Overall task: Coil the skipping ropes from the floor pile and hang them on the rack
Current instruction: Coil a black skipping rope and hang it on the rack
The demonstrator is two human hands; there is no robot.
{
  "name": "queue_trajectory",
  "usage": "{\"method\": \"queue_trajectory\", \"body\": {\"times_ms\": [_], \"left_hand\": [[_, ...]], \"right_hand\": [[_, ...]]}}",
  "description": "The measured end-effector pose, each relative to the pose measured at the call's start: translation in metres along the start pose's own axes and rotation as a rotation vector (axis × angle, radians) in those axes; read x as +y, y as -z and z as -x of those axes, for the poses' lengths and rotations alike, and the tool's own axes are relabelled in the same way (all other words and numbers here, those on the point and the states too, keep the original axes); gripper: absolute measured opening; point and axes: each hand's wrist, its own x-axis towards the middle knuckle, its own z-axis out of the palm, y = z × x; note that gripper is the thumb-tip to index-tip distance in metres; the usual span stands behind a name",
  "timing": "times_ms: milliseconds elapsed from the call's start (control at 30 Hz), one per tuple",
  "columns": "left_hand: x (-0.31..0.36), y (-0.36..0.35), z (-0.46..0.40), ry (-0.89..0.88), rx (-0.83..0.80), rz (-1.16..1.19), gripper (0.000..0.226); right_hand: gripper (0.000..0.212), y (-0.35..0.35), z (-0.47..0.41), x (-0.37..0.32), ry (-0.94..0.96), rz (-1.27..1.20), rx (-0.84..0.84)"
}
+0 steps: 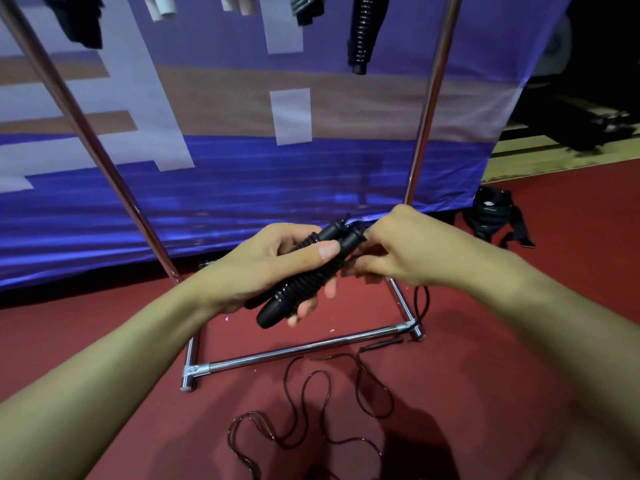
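Note:
My left hand (pixel 263 268) grips a black skipping rope bundle (pixel 301 282), its two handles side by side with cord wound tightly round them. My right hand (pixel 398 251) pinches the cord at the bundle's upper end, by the handle tips. A loose length of cord (pixel 420 303) hangs below my right hand. Another skipping rope (pixel 311 410) lies uncoiled in loops on the red floor, its handle (pixel 381 344) near the rack's base bar. The chrome rack (pixel 304 348) stands in front of me. A coiled rope (pixel 363 29) hangs from its top.
A purple and tan banner (pixel 242 133) hangs behind the rack. A black strap item (pixel 491 216) lies on the floor at right. More dark items (pixel 79 19) hang at the top left. Wooden boards (pixel 554 154) lie at the far right.

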Motion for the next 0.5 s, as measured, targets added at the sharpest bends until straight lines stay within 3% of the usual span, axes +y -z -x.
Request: {"method": "queue_trajectory", "body": {"times_ms": [67,200,367,500], "left_hand": [[0.0044,-0.0005,0.0026,0.04,-0.106,0.01,0.036],[0.0092,0.0007,0.0047,0.227,-0.279,-0.142,0.029],[0.0063,0.0012,0.0083,0.367,-0.381,-0.352,0.032],[0.0068,-0.0038,0.0088,0.384,-0.397,-0.391,0.027]], "right_hand": [[0.026,-0.0022,-0.002,0.0033,0.037,0.009,-0.013],[0.016,-0.0038,-0.0015,0.0079,0.11,-0.034,-0.145],[0.009,0.0028,0.0035,0.006,0.033,-0.242,-0.434],[0.011,-0.0011,0.002,0.0035,0.052,-0.118,-0.387]]}}
